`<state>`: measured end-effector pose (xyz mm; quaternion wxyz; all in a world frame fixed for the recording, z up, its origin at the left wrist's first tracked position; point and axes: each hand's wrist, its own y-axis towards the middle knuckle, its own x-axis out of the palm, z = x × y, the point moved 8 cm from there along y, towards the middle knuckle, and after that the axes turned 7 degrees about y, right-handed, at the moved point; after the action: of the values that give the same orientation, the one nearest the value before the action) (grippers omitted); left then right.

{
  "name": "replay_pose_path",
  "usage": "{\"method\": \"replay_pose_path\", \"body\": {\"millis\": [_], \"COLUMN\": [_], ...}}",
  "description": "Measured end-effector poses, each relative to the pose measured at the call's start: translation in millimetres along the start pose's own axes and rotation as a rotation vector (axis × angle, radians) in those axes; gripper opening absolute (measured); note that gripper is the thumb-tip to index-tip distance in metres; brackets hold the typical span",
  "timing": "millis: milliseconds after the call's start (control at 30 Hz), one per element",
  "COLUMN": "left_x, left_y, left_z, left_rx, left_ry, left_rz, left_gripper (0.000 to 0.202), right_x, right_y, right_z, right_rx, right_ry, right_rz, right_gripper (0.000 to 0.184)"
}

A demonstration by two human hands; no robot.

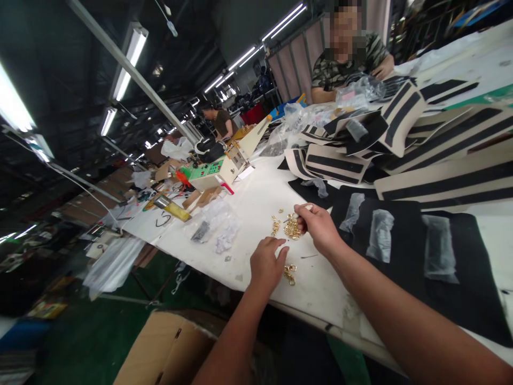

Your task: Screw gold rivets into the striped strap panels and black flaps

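On the white table (256,200) lies a pile of small gold-coloured metal rings (293,229). My right hand (320,227) is at the pile's right edge, with thumb and fingers pinched together; what they hold, if anything, is too small to make out. A smaller cluster of gold rings (275,225) sits just left of the pile. My left hand (266,264) is near the table's front edge, thumb and forefinger apart with nothing visible between them. To its right, closer to me, is another group of gold rings (289,275).
Black sheets (385,214) with clear plastic packets (380,235) lie on the right, below striped beige-and-black panels (336,162). Plastic bags (216,224), a yellow roll (176,209) and a machine (218,170) stand left. A co-worker (344,59) sits across the table; a cardboard box (160,347) is below.
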<state>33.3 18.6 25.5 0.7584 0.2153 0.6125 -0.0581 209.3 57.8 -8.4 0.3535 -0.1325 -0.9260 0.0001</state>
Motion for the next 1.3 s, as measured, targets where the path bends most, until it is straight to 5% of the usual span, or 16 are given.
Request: {"method": "replay_pose_path", "body": {"millis": [267,533,800,1033,1300], "left_x": [39.2,37.5,33.9,12.2,30.4], "left_y": [49.8,53.3,64.3,11.8,-72.7], "left_z": [29.6,27.6,15.7,-36.2,-88.7], "left_rx": [0.131,0.17,0.089,-0.297,-0.71], "left_ry": [0.191,0.218,-0.02,-0.538,-1.072], "left_rz": [-0.202,-0.298,-0.313,-0.05,0.124], "left_gripper": [0.021,0.024,0.01,0.017,0.047], "right_x": [-4.1,1.0,0.4,5.9,36.7], "right_y": [7.4,6.3,3.1,-3.1,-38.6], "right_z": [-0.8,4.1,4.4,8.4,47.4], "right_rx": [0.024,0.029,0.027,0.013,0.097], "right_ry": [0.076,0.073,0.008,-0.05,-0.259], "right_rz": [0.022,0.012,0.031,0.005,-0.175], "right_gripper": [0.042,0.043,0.044,0.042,0.041]}}
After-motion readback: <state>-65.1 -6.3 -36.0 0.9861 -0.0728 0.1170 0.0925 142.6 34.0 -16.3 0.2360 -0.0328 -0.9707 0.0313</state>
